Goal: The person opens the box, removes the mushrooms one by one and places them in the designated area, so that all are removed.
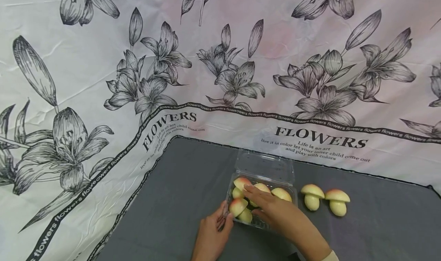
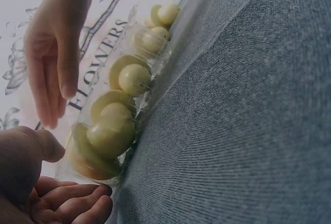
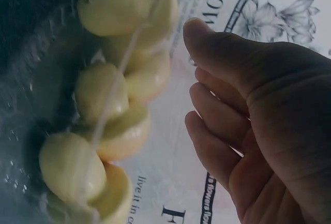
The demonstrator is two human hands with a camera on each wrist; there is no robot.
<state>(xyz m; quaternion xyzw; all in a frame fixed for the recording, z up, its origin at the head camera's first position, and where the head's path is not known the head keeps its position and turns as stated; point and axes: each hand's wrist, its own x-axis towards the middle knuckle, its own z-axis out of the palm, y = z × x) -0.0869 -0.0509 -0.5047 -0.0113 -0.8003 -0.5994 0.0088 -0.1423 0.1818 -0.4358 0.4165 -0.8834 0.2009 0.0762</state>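
A clear plastic clamshell box (image 1: 296, 199) lies on the grey cloth with its lid (image 1: 265, 165) folded back. Inside it sit several mushroom-shaped pieces (image 1: 238, 206), pale yellow-green with reddish tints on the caps. My left hand (image 1: 213, 228) holds the box's left edge, the thumb above and the curled fingers below in the left wrist view. Over the box hovers my right hand (image 1: 275, 209), its fingers extended and relaxed above the pieces. Nothing is in its grasp in the right wrist view, where the box wall stands beside the fingers (image 3: 217, 110).
Two more mushroom-shaped pieces, one nearer (image 1: 312, 196) and one farther right (image 1: 337, 202), stand on the grey cloth (image 1: 172, 199) right of the box. Behind rises a white cloth (image 1: 234, 131) printed with flowers and lettering.
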